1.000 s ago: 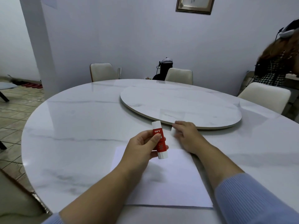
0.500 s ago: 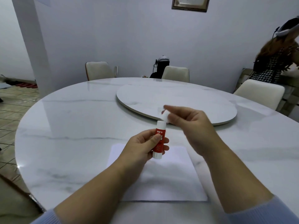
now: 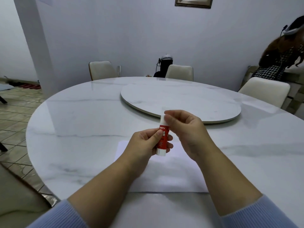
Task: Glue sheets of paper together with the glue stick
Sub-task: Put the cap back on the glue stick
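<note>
A: Surface?
B: Round white marble bench (image 3: 82, 129), raised round marble turntable (image 3: 181, 99) at its centre. White rectangular paper sheet (image 3: 172, 175) flat near the front edge.
A: Hands?
B: Left hand (image 3: 146, 143) grips the red-and-white plastic glue stick (image 3: 162, 142) upright above the sheet. Right hand (image 3: 185, 130) pinches the stick's white top end.

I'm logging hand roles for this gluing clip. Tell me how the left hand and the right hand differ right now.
The left hand grips the red body of the glue stick from the side, thumb across the label; the right hand pinches its white top end from above. The left hand sits lower and nearer the paper; the right hand is higher and farther out. Both hold the same stick above the paper, with sleeves pushed back.
</note>
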The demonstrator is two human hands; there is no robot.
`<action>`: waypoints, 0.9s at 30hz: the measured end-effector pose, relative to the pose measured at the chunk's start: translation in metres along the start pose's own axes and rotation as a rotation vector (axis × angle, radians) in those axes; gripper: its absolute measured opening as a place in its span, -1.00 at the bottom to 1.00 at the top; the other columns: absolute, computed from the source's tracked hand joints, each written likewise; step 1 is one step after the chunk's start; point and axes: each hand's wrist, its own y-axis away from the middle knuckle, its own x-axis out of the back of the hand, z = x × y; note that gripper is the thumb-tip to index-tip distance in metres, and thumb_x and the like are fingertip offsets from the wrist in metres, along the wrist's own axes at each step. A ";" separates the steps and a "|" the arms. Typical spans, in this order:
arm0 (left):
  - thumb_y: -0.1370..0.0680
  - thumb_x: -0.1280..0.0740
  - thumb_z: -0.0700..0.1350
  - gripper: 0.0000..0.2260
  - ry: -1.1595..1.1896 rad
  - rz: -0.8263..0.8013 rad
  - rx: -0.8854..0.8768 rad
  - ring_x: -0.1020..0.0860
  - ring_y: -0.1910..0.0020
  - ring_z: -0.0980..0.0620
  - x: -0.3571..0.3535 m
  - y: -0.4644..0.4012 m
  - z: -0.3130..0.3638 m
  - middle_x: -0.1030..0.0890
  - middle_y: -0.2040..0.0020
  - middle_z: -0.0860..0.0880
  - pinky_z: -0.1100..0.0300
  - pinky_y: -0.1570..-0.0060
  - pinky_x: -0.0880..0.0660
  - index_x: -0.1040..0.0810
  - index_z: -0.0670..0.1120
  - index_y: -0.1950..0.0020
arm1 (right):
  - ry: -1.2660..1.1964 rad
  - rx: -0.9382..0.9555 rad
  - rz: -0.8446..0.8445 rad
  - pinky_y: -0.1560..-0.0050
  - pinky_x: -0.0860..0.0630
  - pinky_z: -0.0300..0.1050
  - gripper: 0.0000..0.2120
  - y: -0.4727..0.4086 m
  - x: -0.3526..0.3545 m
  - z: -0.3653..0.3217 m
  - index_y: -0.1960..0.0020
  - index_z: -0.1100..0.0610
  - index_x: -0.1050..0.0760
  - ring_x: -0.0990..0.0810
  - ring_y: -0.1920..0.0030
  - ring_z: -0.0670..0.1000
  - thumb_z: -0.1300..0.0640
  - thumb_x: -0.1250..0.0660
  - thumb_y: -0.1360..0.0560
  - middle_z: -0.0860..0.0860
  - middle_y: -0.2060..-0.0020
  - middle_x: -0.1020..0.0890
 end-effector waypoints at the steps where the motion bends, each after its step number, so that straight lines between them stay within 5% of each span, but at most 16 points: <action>1: -0.45 -0.31 -0.06 -0.78 0.012 0.012 -0.002 -0.67 0.23 -0.07 0.000 0.000 0.000 -0.70 0.18 -0.11 0.15 0.23 -0.58 -0.64 -0.13 0.01 | -0.074 -0.032 -0.023 0.13 -0.57 -0.22 -0.86 0.000 0.000 0.000 0.12 0.13 -0.67 -0.60 0.19 -0.01 0.13 -0.48 -0.33 0.00 0.24 -0.68; 6: -0.45 -0.31 -0.06 -0.78 -0.001 0.005 0.002 -0.67 0.23 -0.08 0.000 0.000 -0.001 -0.70 0.18 -0.12 0.15 0.23 -0.58 -0.64 -0.14 0.01 | 0.054 0.017 0.010 0.19 -0.53 -0.30 -0.85 0.000 0.003 0.004 0.13 0.08 -0.65 -0.61 0.27 -0.12 0.21 -0.52 -0.31 -0.12 0.37 -0.65; 10: -0.42 -0.32 -0.02 -0.76 -0.016 0.010 0.007 -0.67 0.22 -0.08 0.000 0.000 0.000 -0.71 0.16 -0.12 0.18 0.24 -0.58 -0.64 -0.10 0.01 | -0.058 -0.021 -0.051 0.06 -0.58 -0.16 -0.93 -0.001 0.003 0.002 0.15 0.14 -0.64 -0.63 0.13 0.00 0.26 -0.41 -0.44 0.07 0.14 -0.71; 14: -0.53 -0.28 -0.11 -0.83 -0.069 -0.005 0.009 -0.67 0.24 -0.07 0.001 0.001 0.000 -0.71 0.17 -0.12 0.19 0.27 -0.58 -0.63 -0.13 0.00 | 0.098 0.053 0.030 0.23 -0.54 -0.30 -0.84 -0.002 0.002 0.004 0.22 0.13 -0.60 -0.63 0.29 -0.09 0.21 -0.56 -0.27 -0.07 0.38 -0.67; 19: -0.41 -0.32 -0.02 -0.76 -0.036 -0.004 -0.008 -0.68 0.23 -0.07 0.002 0.002 0.004 -0.71 0.17 -0.11 0.18 0.25 -0.58 -0.63 -0.09 0.02 | -0.086 -0.008 -0.098 0.03 -0.60 -0.17 -0.80 -0.001 0.010 0.001 0.10 0.13 -0.66 -0.66 0.10 0.01 0.15 -0.45 -0.27 0.03 0.18 -0.73; 23: -0.42 -0.30 0.01 -0.72 -0.086 -0.009 -0.007 -0.68 0.20 -0.08 0.001 0.003 0.002 -0.71 0.14 -0.10 0.17 0.22 -0.59 -0.63 -0.10 -0.02 | 0.030 0.043 -0.040 0.20 -0.53 -0.32 -0.79 -0.001 0.008 0.005 0.11 0.12 -0.63 -0.62 0.27 -0.13 0.20 -0.52 -0.27 -0.14 0.37 -0.66; 27: -0.45 -0.31 -0.02 -0.76 -0.089 0.009 -0.002 -0.68 0.20 -0.08 0.001 0.002 0.003 -0.71 0.14 -0.10 0.17 0.23 -0.59 -0.62 -0.09 -0.02 | -0.039 0.009 -0.100 0.01 -0.56 -0.19 -0.75 -0.001 0.008 0.001 0.06 0.17 -0.66 -0.65 0.06 -0.01 0.12 -0.45 -0.28 0.06 0.09 -0.72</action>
